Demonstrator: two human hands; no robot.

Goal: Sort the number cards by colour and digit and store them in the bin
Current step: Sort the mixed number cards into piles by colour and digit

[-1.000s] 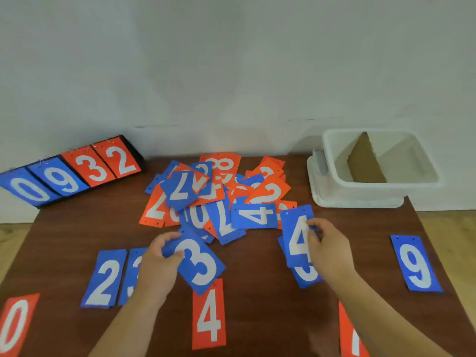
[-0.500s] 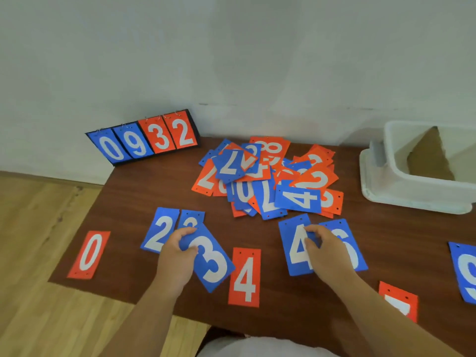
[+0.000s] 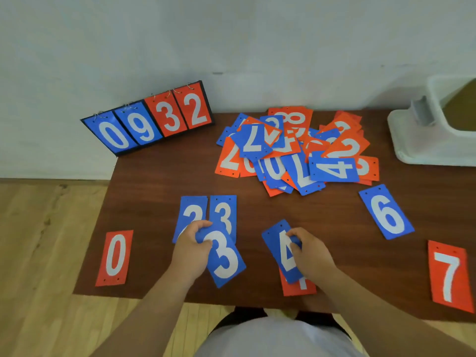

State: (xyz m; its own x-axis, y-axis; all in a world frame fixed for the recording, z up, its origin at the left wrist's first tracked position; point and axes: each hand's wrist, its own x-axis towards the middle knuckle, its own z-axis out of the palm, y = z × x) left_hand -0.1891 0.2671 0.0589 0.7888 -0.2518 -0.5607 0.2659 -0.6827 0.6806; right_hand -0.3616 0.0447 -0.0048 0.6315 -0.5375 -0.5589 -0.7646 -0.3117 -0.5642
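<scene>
My left hand (image 3: 190,249) grips a blue 3 card (image 3: 224,258) just in front of a blue 2 card (image 3: 190,212) and another blue 3 card (image 3: 224,213) lying side by side. My right hand (image 3: 310,255) pinches a blue 4 card (image 3: 279,247) above a red 4 card (image 3: 300,287), which it mostly hides. A mixed heap of red and blue cards (image 3: 296,150) covers the table's far middle. The white bin (image 3: 422,140), with a brown divider inside, stands at the far right.
Single cards lie face up on the brown table (image 3: 154,181): a red 0 (image 3: 114,257) at the left, a blue 6 (image 3: 386,215) and a red 7 (image 3: 449,275) at the right. A flip scoreboard reading 0932 (image 3: 152,119) leans against the wall.
The view swung left and tilted down. My right hand carried the blue 4 from the blue 6 card towards me, over the red 4. My left hand still holds the blue 3.
</scene>
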